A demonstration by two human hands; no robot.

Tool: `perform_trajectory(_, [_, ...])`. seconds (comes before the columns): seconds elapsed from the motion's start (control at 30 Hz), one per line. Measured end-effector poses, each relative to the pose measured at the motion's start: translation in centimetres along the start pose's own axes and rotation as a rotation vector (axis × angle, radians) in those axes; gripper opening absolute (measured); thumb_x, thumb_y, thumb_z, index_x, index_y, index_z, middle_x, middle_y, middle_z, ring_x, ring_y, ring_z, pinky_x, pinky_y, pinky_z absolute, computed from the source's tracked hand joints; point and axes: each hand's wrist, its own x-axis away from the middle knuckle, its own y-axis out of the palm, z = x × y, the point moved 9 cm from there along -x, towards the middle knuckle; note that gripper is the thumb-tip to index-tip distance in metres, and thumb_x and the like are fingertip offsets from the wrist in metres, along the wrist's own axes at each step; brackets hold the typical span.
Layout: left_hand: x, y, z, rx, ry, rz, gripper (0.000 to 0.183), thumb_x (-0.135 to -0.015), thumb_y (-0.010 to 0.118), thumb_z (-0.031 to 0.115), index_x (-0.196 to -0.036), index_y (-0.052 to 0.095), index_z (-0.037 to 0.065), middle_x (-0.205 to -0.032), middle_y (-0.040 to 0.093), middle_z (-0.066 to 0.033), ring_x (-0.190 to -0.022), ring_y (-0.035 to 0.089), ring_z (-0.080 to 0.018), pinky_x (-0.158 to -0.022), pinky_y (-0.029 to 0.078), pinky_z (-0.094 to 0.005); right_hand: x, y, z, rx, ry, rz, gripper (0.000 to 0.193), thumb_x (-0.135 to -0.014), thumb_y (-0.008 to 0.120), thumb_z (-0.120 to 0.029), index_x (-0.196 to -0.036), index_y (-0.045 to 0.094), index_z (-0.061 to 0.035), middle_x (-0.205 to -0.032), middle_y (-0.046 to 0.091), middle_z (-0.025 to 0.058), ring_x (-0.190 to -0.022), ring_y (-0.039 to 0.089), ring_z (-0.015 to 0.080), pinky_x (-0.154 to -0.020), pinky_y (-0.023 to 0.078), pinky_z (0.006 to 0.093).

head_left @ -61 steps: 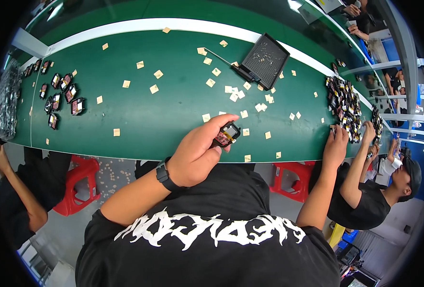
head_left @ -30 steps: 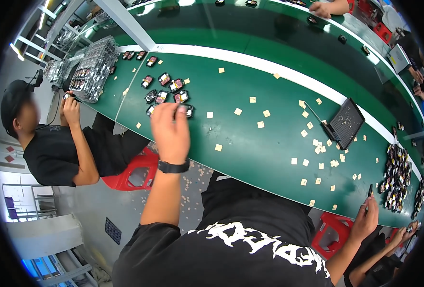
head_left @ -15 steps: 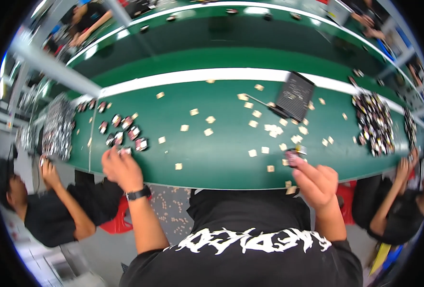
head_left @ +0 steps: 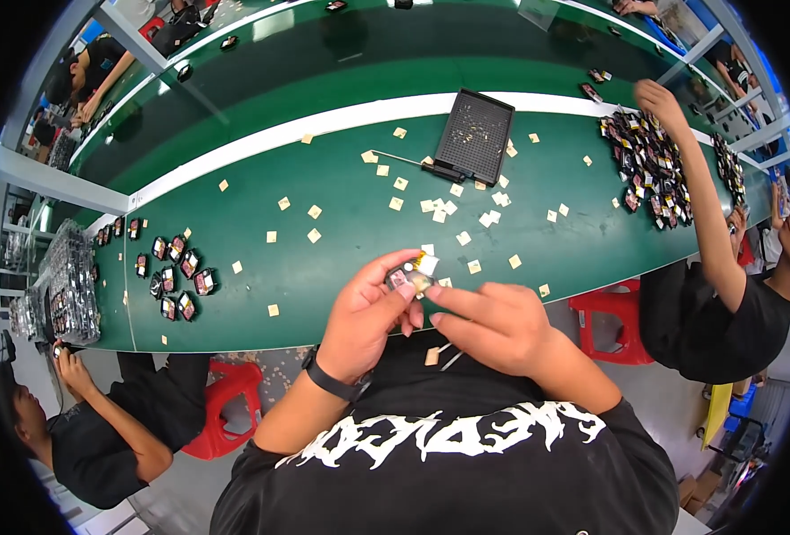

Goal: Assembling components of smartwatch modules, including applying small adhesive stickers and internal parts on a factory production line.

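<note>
Just over the near table edge, my left hand (head_left: 364, 312) is closed round a small black electronic module (head_left: 399, 278). A white-and-gold tab sticks up from the module, and a pale yellowish patch shows on it. My right hand (head_left: 502, 325) comes in from the right, its bent fingertips at the module's lower right edge; whether something small is pinched there is hidden. Several similar modules (head_left: 174, 267) lie in a loose group on the left of the green table (head_left: 359, 267). Pale square pieces (head_left: 314, 235) are scattered over the middle.
A black tray (head_left: 473, 134) with small bits stands at the back, with a screwdriver-like tool (head_left: 404, 159) beside it. At right is a large module heap (head_left: 649, 169), a co-worker's arm (head_left: 694, 169) reaching over it. Stacked clear trays (head_left: 69, 276) stand at left, near another person (head_left: 101, 428).
My left hand has come from the module group at left to the middle. My right hand has brought a module there, now in my left hand. The view has shifted.
</note>
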Motion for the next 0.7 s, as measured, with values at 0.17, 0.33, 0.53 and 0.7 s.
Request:
perform_trajectory(0.17, [-1.0,-1.7,-0.8,-0.173,0.109,0.136,0.042,-0.102,0.055,0.002,-0.142,0.048,-0.004,-0.116,0.07,-0.0204,-0.076,0.066,-0.0128,-0.068,0.056,-0.0251,3.1,-0.2,3.6,-0.257,0.492,-0.02,0.018,-0.081,0.081,-0.011,-0.091,0.068,-0.0036,-0.091,0.068,0.01,-0.065,0.06,0.027,-0.057,0.049,0.0353])
perform_trajectory(0.33, [-0.8,-1.7,-0.9,-0.318,0.135,0.212,0.037,-0.102,0.055,0.002,-0.138,0.051,-0.007,-0.113,0.07,-0.0199,-0.076,0.068,-0.0148,-0.068,0.057,-0.0257,5.3,1.1,6.0,-0.063,0.774,-0.167,0.048,-0.083,0.082,-0.033,-0.056,0.057,-0.0036,-0.059,0.055,0.009,-0.047,0.054,0.0264,-0.044,0.04,0.0394])
perform_trajectory(0.53, [-0.8,-1.8,-1.0,-0.317,0.112,0.216,0.035,-0.103,0.055,0.003,-0.136,0.053,-0.009,-0.104,0.067,-0.0132,-0.077,0.07,-0.0141,-0.068,0.058,-0.0265,4.7,2.5,6.1,-0.149,0.788,-0.239,0.039,-0.088,0.079,-0.033,-0.071,0.063,-0.0021,-0.063,0.058,0.0095,-0.055,0.059,0.0295,-0.05,0.045,0.0401])
perform_trajectory(0.7, [-0.9,-1.9,-0.8,-0.296,0.171,0.237,0.039,-0.103,0.053,0.002,-0.141,0.051,-0.008,-0.104,0.068,-0.0131,-0.08,0.071,-0.0148,-0.072,0.059,-0.027,4.1,3.7,5.2,-0.33,0.811,-0.15,0.02,-0.095,0.07,-0.018,-0.099,0.058,-0.0022,-0.074,0.063,0.0128,-0.069,0.064,0.0347,-0.063,0.05,0.0434])
